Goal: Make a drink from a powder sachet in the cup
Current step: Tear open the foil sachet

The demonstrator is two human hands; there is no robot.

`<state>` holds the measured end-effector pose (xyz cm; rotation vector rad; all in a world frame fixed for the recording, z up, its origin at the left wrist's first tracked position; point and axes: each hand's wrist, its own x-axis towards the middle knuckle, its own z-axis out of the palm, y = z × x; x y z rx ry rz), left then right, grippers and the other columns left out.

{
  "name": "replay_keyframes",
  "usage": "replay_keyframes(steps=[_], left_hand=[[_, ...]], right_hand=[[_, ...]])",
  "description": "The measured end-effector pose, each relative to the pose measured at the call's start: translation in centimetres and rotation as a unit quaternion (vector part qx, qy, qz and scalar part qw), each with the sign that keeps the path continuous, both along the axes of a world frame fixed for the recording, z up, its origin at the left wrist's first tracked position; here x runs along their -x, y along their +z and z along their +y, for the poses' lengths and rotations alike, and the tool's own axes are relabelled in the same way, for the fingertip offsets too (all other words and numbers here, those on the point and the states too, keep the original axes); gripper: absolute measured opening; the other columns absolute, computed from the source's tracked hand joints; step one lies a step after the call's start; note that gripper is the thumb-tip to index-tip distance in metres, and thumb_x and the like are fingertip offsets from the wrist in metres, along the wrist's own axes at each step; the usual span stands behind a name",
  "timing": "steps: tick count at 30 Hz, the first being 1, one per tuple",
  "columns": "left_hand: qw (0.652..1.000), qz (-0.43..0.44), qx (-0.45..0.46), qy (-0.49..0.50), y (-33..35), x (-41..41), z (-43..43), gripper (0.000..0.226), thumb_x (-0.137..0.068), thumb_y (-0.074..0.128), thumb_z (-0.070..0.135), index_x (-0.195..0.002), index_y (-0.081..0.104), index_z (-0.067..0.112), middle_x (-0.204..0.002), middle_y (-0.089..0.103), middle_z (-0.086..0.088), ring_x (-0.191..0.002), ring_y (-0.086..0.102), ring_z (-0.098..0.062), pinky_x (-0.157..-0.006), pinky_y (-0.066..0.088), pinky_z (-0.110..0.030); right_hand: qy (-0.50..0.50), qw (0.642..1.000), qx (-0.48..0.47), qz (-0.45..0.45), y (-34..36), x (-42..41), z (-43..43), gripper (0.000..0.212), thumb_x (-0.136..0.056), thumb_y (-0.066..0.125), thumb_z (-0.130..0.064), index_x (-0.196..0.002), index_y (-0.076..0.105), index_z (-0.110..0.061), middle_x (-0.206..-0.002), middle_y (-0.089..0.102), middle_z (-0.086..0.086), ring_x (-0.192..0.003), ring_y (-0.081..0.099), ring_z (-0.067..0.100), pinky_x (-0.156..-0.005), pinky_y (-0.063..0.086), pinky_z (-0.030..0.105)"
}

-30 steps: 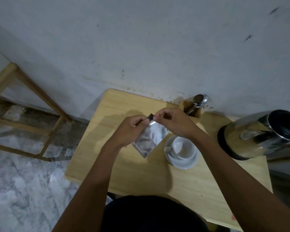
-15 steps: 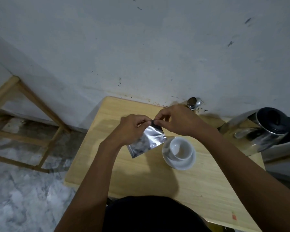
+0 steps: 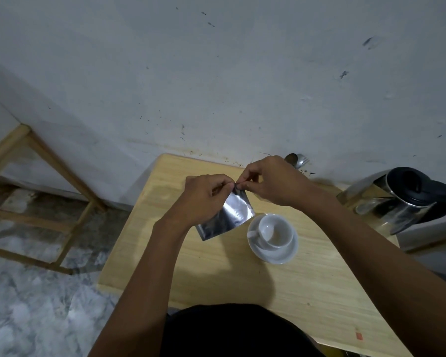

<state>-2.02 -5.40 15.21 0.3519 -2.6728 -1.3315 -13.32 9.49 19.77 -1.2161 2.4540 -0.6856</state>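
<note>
Over the middle of the wooden surface (image 3: 216, 266), I've got both hands up on the sachet (image 3: 228, 215). The left hand (image 3: 204, 197) is pinching the top edge between thumb and fingers, and the right hand (image 3: 271, 181) is pinching that same edge right beside it, fingertips almost touching. Compared with a second ago, the packet has swung a little nearer the far wall and sits tilted more steeply, top corner up. I can't see a tear opening yet, so I judge we're at the start of the rip, with no powder out.

The sachet is silvery foil, flat and rectangular, crinkled and catching the light; it looks thin and stiff along the seal. Just to its right and nearer me, the white cup (image 3: 274, 231) stands on its white saucer (image 3: 273, 253), glossy ceramic, and looks empty. At far right, a shiny steel kettle (image 3: 402, 202) with a black lid. Metal cutlery (image 3: 296, 161) pokes up behind my right hand, against the wall.
</note>
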Motion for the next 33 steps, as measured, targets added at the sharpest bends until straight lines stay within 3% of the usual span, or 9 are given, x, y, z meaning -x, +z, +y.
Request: replay_keyframes(steps=[5,8,11,18,23,26,29,31,33], left_hand=[[0.997,0.025,-0.078,0.012,0.7,-0.3,0.4,0.020,-0.092,0.052,0.023,-0.084,0.070,0.025,-0.077,0.071,-0.010,-0.062,0.059,-0.020,-0.067,0.049,-0.036],[0.990,0.033,-0.132,0.037,1.1,-0.4,0.6,0.021,-0.093,0.052,0.019,-0.084,0.071,0.018,-0.084,0.073,-0.008,-0.078,0.065,-0.028,-0.070,0.050,-0.031],[0.983,0.021,-0.176,0.056,1.4,-0.4,0.8,0.021,-0.093,0.052,0.017,-0.084,0.070,0.013,-0.081,0.070,-0.011,-0.070,0.058,-0.014,-0.066,0.045,-0.021],[0.986,-0.007,-0.165,0.039,1.5,-0.5,0.5,0.024,-0.095,0.048,0.024,-0.082,0.068,0.020,-0.088,0.067,-0.020,-0.075,0.055,-0.014,-0.072,0.043,-0.029],[0.972,0.002,-0.229,0.055,2.3,-0.4,0.6,0.025,-0.095,0.050,0.027,-0.080,0.069,0.026,-0.078,0.070,0.009,-0.074,0.059,0.001,-0.071,0.043,-0.016],[0.968,0.005,-0.249,0.042,2.5,-0.3,0.9,0.026,-0.096,0.050,0.027,-0.079,0.069,0.026,-0.075,0.073,0.012,-0.074,0.061,0.001,-0.069,0.045,-0.012],[0.969,0.012,-0.244,0.044,2.4,-0.3,1.1,0.025,-0.096,0.050,0.026,-0.080,0.069,0.026,-0.074,0.070,0.004,-0.069,0.059,-0.010,-0.058,0.046,-0.011],[0.974,0.020,-0.221,0.046,2.3,-0.3,1.0,0.024,-0.096,0.049,0.027,-0.081,0.068,0.028,-0.073,0.066,-0.007,-0.066,0.059,-0.015,-0.056,0.047,-0.015],[0.978,0.028,-0.204,0.044,2.2,-0.3,0.9,0.023,-0.096,0.050,0.026,-0.082,0.069,0.027,-0.073,0.068,-0.012,-0.065,0.062,-0.015,-0.058,0.049,-0.019]], right_hand=[[0.013,0.999,0.041,0.026,0.0,-0.4,0.1,0.005,-0.085,0.072,-0.030,-0.085,0.075,-0.027,-0.075,0.066,-0.013,-0.063,0.056,0.003,-0.068,0.053,0.036],[0.025,0.993,0.094,0.067,-0.4,-0.7,0.1,0.005,-0.086,0.071,-0.022,-0.086,0.076,-0.021,-0.076,0.066,-0.008,-0.063,0.052,0.002,-0.069,0.051,0.037],[0.061,0.981,0.136,0.126,-1.1,-1.0,-0.1,0.005,-0.083,0.073,-0.017,-0.085,0.077,-0.018,-0.074,0.070,-0.004,-0.069,0.056,0.012,-0.071,0.050,0.034],[0.071,0.974,0.175,0.129,-1.6,-1.1,0.1,0.008,-0.084,0.068,-0.018,-0.084,0.076,-0.017,-0.074,0.071,-0.003,-0.072,0.058,0.015,-0.073,0.047,0.030],[0.108,0.921,0.231,0.295,-2.0,-1.1,0.2,0.012,-0.087,0.063,-0.006,-0.082,0.074,-0.005,-0.080,0.073,0.003,-0.075,0.061,0.022,-0.074,0.046,0.032],[0.126,0.894,0.249,0.351,-2.5,-1.0,0.6,0.009,-0.085,0.066,0.002,-0.083,0.073,-0.002,-0.083,0.073,0.007,-0.075,0.062,0.025,-0.073,0.049,0.037],[0.112,0.926,0.233,0.276,-2.3,-0.9,0.8,0.008,-0.088,0.066,-0.009,-0.086,0.073,-0.006,-0.084,0.072,0.003,-0.078,0.061,0.019,-0.074,0.049,0.033],[0.062,0.969,0.205,0.125,-1.4,-0.9,0.8,0.010,-0.086,0.071,-0.020,-0.091,0.074,-0.013,-0.084,0.070,-0.005,-0.079,0.059,0.008,-0.075,0.048,0.026],[0.017,0.985,0.173,-0.002,-0.7,-0.8,0.8,0.013,-0.082,0.077,-0.023,-0.094,0.074,-0.020,-0.082,0.068,-0.014,-0.077,0.059,0.001,-0.074,0.045,0.017]])
